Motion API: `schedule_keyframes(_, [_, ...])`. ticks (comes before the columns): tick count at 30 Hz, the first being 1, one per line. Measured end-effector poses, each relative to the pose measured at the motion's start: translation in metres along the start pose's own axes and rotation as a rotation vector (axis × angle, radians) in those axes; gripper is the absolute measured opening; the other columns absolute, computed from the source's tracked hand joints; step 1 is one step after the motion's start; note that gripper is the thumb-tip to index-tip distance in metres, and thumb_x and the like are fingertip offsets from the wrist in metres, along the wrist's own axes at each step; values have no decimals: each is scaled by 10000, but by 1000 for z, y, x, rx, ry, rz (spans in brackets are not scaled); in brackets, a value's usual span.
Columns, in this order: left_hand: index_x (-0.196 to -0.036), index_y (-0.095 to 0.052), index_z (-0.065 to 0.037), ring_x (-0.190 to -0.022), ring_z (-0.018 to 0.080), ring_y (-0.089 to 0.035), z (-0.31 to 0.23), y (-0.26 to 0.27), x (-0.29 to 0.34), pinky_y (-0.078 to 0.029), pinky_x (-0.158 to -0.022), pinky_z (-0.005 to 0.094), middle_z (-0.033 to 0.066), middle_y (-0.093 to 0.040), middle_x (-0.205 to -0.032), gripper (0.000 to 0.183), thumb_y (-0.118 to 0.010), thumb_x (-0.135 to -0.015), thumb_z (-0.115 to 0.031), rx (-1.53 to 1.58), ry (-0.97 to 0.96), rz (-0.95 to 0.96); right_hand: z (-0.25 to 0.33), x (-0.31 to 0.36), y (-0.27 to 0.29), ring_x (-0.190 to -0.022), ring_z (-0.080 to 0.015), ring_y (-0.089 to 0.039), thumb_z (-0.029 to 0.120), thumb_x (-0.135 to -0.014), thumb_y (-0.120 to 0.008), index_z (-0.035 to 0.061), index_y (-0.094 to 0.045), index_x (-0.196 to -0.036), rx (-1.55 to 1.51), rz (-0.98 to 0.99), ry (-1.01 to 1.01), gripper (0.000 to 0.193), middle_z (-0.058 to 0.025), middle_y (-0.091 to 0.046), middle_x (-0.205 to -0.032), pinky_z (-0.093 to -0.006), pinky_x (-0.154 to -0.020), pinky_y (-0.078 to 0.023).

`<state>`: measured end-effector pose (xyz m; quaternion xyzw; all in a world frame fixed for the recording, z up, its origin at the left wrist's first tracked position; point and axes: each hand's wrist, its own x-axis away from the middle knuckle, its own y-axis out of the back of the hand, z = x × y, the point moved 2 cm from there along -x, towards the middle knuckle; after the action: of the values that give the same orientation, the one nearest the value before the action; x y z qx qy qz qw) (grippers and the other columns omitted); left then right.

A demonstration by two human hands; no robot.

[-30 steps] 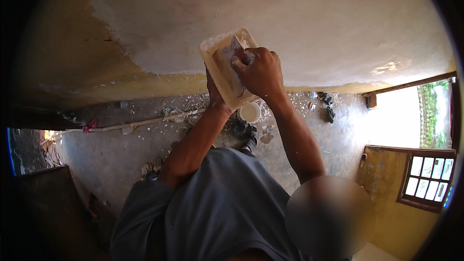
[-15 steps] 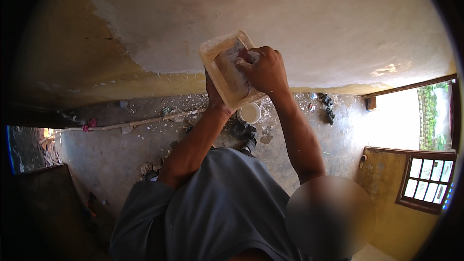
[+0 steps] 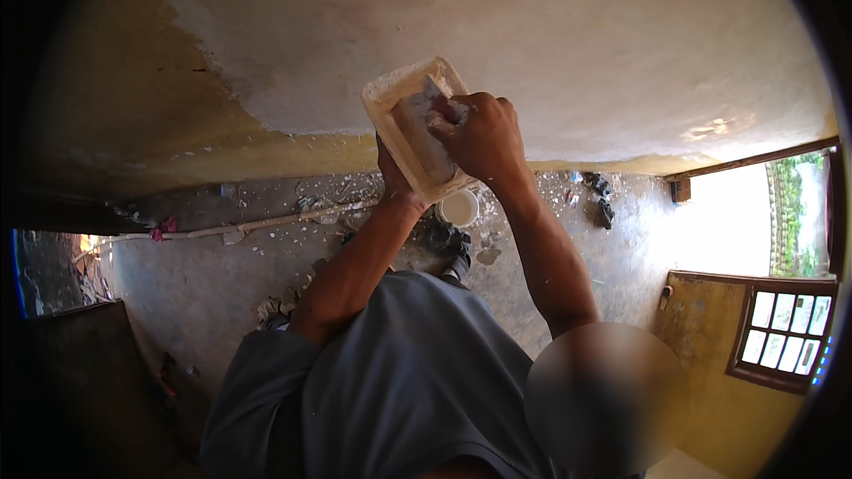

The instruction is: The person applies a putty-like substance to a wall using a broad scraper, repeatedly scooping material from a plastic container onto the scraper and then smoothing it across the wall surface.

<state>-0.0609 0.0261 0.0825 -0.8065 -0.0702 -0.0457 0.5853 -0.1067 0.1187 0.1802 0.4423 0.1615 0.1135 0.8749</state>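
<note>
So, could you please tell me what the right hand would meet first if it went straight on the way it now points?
The right hand, gripping a flat-bladed tool, would probably meet the upper end of the tray first, though depth is hard to judge here.

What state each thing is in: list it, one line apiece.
Tray: held by the left hand, smeared
Scraper: gripped in the right hand, inside the tray
Bucket: upright, open, on the floor
Pole: lying on the floor
Floor: littered with pale bits
Wall: mostly pale, yellow at left
Doorway: open
</note>
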Motion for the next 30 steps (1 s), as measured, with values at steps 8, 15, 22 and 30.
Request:
schedule_keyframes(8, [-1407,-455,-167,-1210,298,-569,2,4,-4,-501,-989,541,112,-549,-1333,634,-321,-973,-609,245,71,134,5,-2,2,-723,-355,-703,273,-743,-772,50,-758,-990,-42,37,-26,333,-219,-700,-790,-391,-721,-561])
schedule_keyframes(15, [-1448,-388,-143,-1258,322,-533,1,0,-4,-482,-1024,520,141,-513,-1369,620,-279,-999,-556,174,38,78,7,-2,1,-757,-334,-716,232,-725,-796,38,-758,-983,-86,51,-66,325,-217,-714,-828,-370,-724,-569])
schedule_keyframes(22, [-1383,-484,-176,-1181,286,-589,-3,-4,-1,-515,-979,504,94,-576,-1296,634,-345,-964,-630,219,88,49,-2,-6,10,-786,-323,-722,210,-707,-823,2,-747,-980,-90,-12,-68,352,-205,-722,-850,-370,-743,-571])
schedule_keyframes(30, [-1398,-472,-189,-1225,296,-560,1,-2,0,-490,-1004,536,83,-546,-1351,640,-371,-954,-639,207,83,23,-14,-18,12,-794,-285,-731,180,-702,-820,11,-748,-987,-47,15,-23,339,-199,-725,-856,-352,-762,-574])
